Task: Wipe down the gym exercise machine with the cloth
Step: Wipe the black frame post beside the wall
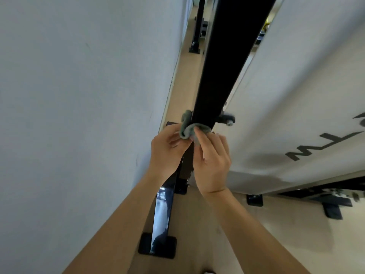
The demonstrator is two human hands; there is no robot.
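Both the left hand (pixel 167 149) and right hand (pixel 213 163) pinched the grey cloth (pixel 186 132) in curled fingers, folding it round the black upright (pixel 223 66), apparently to wipe adjoining faces together.

The post (pixel 223 66) stands between the wall (pixel 79 95) on its left and a white panel (pixel 296 91) on its right. A strip of floor (pixel 185 86) lies open left of the post; the gap on the right is narrower, and a roller (pixel 228 118) juts into it. The left hand (pixel 167 153) and right hand (pixel 214 167), gripping the cloth (pixel 186 131), fill the near side. A base bar (pixel 162 210) lies below them.
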